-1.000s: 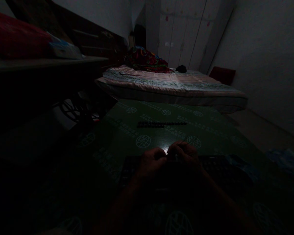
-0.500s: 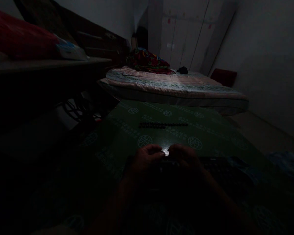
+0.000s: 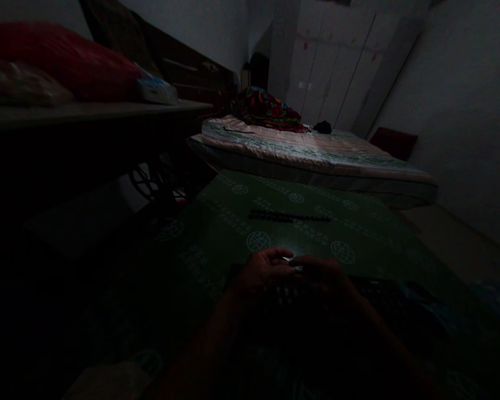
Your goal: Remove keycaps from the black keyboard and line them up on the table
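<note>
The scene is very dark. My left hand (image 3: 261, 270) and my right hand (image 3: 321, 273) are together over a green sheet (image 3: 233, 222) printed with pale globe marks. Both hands have curled fingers, their tips meeting on a small bright object (image 3: 295, 266) that I cannot make out. Under the hands lies a dark flat tray-like thing (image 3: 383, 291) with small dark pieces. Farther out on the sheet sits a long row of small dark pieces (image 3: 289, 217).
A low mattress (image 3: 316, 153) with a striped cover and a bundle of bright cloth (image 3: 266, 108) lies beyond the sheet. A dark table (image 3: 87, 111) with red cushions stands at the left, with a treadle wheel (image 3: 148, 180) beneath. White wardrobe doors (image 3: 337, 72) stand at the back.
The view has shifted left and slightly down, so the room slides right. My hands stay together and have settled a little lower over the dark tray.
</note>
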{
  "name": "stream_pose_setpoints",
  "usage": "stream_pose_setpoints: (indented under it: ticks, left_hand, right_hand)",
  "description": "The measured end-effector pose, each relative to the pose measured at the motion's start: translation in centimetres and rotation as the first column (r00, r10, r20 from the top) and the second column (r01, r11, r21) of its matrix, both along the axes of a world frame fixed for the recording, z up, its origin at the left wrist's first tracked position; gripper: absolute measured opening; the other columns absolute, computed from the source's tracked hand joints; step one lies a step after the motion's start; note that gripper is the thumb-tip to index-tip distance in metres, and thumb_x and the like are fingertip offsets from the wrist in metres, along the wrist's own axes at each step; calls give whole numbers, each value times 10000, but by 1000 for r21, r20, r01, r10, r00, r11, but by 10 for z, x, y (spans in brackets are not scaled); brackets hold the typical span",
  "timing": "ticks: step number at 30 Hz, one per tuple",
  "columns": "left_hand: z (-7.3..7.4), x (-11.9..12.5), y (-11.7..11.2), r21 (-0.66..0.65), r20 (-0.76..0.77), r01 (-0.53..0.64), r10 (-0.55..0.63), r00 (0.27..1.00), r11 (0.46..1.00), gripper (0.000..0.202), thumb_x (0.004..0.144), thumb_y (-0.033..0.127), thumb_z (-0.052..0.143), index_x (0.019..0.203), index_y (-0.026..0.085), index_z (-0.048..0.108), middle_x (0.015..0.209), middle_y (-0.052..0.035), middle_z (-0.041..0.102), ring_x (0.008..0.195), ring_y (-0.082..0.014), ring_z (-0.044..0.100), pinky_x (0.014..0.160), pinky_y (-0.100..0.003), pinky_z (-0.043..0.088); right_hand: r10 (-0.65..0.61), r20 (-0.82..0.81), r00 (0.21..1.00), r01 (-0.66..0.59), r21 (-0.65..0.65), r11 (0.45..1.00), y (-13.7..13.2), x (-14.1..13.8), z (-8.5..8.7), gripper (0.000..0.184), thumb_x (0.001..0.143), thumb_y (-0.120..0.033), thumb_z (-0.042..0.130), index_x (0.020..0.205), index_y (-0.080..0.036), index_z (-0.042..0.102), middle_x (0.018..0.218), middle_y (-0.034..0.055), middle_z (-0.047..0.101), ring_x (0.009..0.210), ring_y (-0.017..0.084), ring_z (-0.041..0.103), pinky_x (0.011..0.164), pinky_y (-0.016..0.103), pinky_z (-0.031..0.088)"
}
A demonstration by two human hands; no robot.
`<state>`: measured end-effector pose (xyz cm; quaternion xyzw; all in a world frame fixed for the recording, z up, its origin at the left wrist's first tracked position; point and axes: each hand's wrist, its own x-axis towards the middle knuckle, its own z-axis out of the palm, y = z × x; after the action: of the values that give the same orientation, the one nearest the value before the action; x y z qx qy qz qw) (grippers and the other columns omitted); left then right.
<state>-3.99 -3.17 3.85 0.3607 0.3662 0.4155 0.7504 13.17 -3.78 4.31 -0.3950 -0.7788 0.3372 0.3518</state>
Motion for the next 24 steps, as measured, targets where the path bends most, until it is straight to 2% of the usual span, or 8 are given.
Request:
stream_pose_setpoints:
  ticks: [4,6,10,12,15,17,20,24]
  left_hand:
    - [1,-1,1,-4,0,3,-3,1000,1000,422,456,146,774,842,125,604,716,-7,625,629,-112,590,653,-252,435]
    - [3,-1,2,-7,-18,-37,37,999,999,426,455,167,774,844,129,606,713,-2,619,630,-111,584,643,-251,431]
    - [6,-3,2,0,-145,-148,146,978,989,376,550,249,729,881,127,599,747,-33,643,616,-100,573,586,-222,405]
    - [7,-4,3,1,-191,-192,189,963,981,333,582,266,704,861,117,599,745,-53,655,591,-98,566,563,-214,397]
    - [7,-6,4,12,-207,-241,238,949,970,271,595,243,684,818,115,600,705,-46,653,559,-92,557,556,-212,404]
    - [7,-6,5,11,-204,-254,251,946,967,238,609,222,666,812,119,598,683,-34,648,540,-86,552,549,-209,406]
    - [6,-6,4,8,-213,-249,245,946,968,225,619,216,654,814,118,597,676,-32,649,532,-87,553,533,-204,404]
    - [5,-7,5,26,-243,-254,253,936,967,227,614,243,661,794,117,605,680,-39,656,533,-87,554,534,-202,401]
  right_hand:
    - [11,19,1000,-11,-14,1000,4,-1,1,254,720,-320,585,891,-147,655,594,-10,576,464,76,446,452,190,347]
    - [0,33,999,0,-13,1000,11,-1,2,239,709,-329,593,850,-147,657,560,-21,536,454,71,418,441,187,332]
    - [-92,87,992,94,-20,995,44,8,0,223,692,-329,593,808,-151,659,541,-25,526,448,70,413,444,185,335]
    - [-178,137,974,185,-37,982,72,16,-8,241,685,-341,584,794,-140,659,548,-14,546,423,66,405,423,183,326]
    - [-299,248,922,318,-41,947,116,30,-28,258,668,-340,578,797,-133,665,603,11,602,454,83,467,441,186,353]
    - [-315,268,910,335,-32,942,140,37,-42,227,643,-299,591,784,-140,673,685,30,643,546,110,534,493,193,386]
    - [-327,294,898,352,-36,935,161,39,-57,194,612,-248,597,753,-145,682,717,34,661,618,135,569,519,196,397]
    - [-330,328,885,367,-56,928,173,35,-64,196,627,-239,569,749,-145,690,635,13,644,573,125,561,483,182,372]
